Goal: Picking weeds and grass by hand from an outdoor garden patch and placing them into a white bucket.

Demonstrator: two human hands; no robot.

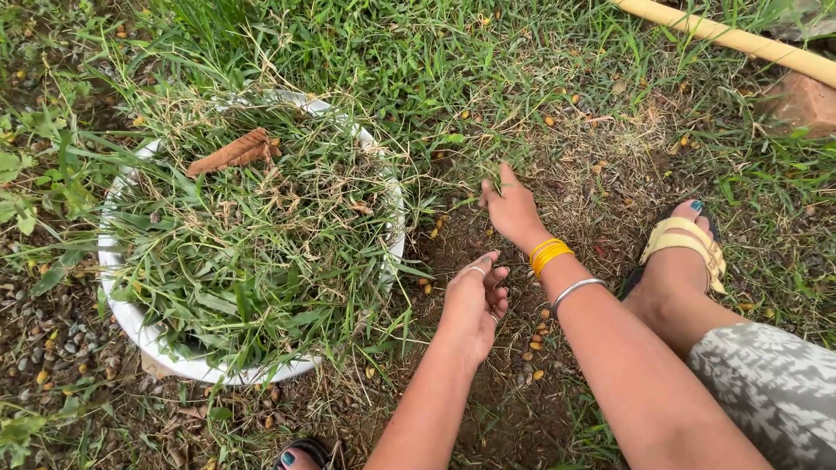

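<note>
A white round basin sits on the ground at the left, heaped with pulled green grass and one dry brown leaf. My right hand, with yellow and silver bangles on its wrist, reaches down to the ground just right of the basin. Its fingers are closed on a few grass blades at the edge of a bare dirt patch. My left hand hovers lower, near the basin's right rim. Its fingers are loosely curled, a ring shows on one, and nothing is in it.
Growing grass covers the ground beyond the basin. Small yellow-brown seeds lie scattered on the dirt. My right foot in a yellow sandal stands at the right. A yellow pipe and a reddish brick lie at the top right.
</note>
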